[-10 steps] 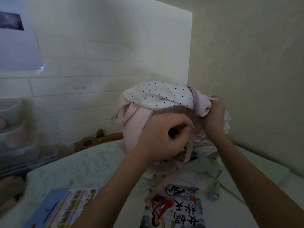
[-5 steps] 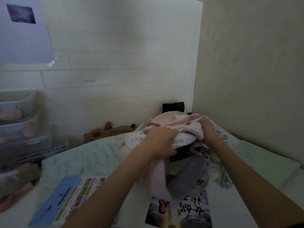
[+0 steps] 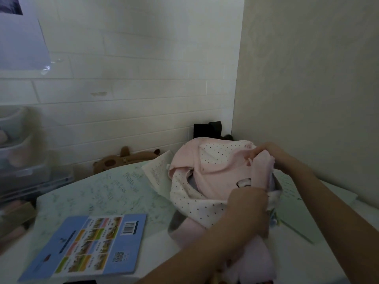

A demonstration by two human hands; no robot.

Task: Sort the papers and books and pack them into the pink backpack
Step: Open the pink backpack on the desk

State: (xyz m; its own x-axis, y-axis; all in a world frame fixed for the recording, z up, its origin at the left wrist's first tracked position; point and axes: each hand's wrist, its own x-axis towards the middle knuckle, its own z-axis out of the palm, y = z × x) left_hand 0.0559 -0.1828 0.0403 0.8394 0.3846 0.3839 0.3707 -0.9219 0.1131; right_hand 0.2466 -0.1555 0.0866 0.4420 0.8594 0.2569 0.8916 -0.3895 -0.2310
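Note:
The pink backpack (image 3: 215, 173) with white dotted panels lies on the table at the right. My left hand (image 3: 249, 208) grips its near edge, fingers curled into the fabric. My right hand (image 3: 266, 154) pinches a pink fold at the bag's far right side. A blue book (image 3: 90, 244) lies back cover up at the near left. A written paper sheet (image 3: 158, 171) pokes out from under the bag's left side. Green paper sheets (image 3: 299, 210) lie to the right of the bag, partly hidden by my right arm.
The table (image 3: 98, 193) is covered with a pale green scribbled sheet. A brown plush toy (image 3: 123, 159) lies against the tiled wall. Clear storage bins (image 3: 18, 152) stand at the left. A black object (image 3: 207, 130) sits in the corner behind the bag. A wall closes the right side.
The backpack has come down from in front of my view onto the table. Both hands followed it down and to the right. The comic book below is now hidden under the bag.

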